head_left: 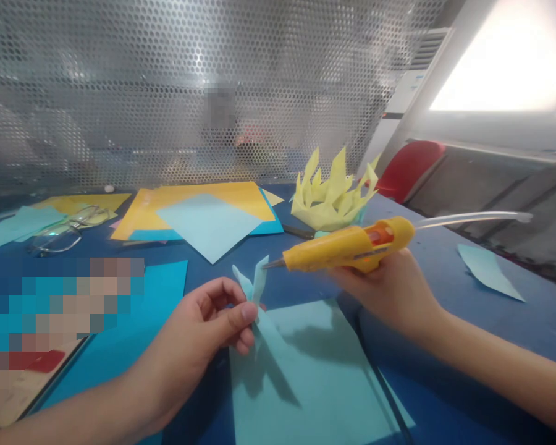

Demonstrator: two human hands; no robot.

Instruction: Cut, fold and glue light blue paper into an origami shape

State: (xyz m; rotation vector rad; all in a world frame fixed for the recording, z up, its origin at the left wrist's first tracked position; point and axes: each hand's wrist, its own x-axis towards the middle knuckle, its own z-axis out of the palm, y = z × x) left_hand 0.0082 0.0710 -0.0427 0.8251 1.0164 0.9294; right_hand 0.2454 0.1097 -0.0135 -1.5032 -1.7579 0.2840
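Note:
Between the thumb and fingers of my left hand (217,318) is a folded light-blue paper piece (260,281) with narrow strips pointing up. My right hand (393,290) grips a yellow hot glue gun (347,247); a clear glue stick (472,217) juts from its back end. The gun's metal nozzle points left and is at the upper tip of the paper piece; whether glue is coming out I cannot tell. Below both hands lies a light-blue paper sheet (306,383), with the hands' shadows on it.
A yellow folded-paper crown (331,198) stands at the back. Stacked orange paper (143,207) and a pale-blue square (210,222) lie left of it, with glasses (58,238) farther left. The gun's dark cord (384,386) crosses the blue table (449,309). A red chair (414,167) stands beyond.

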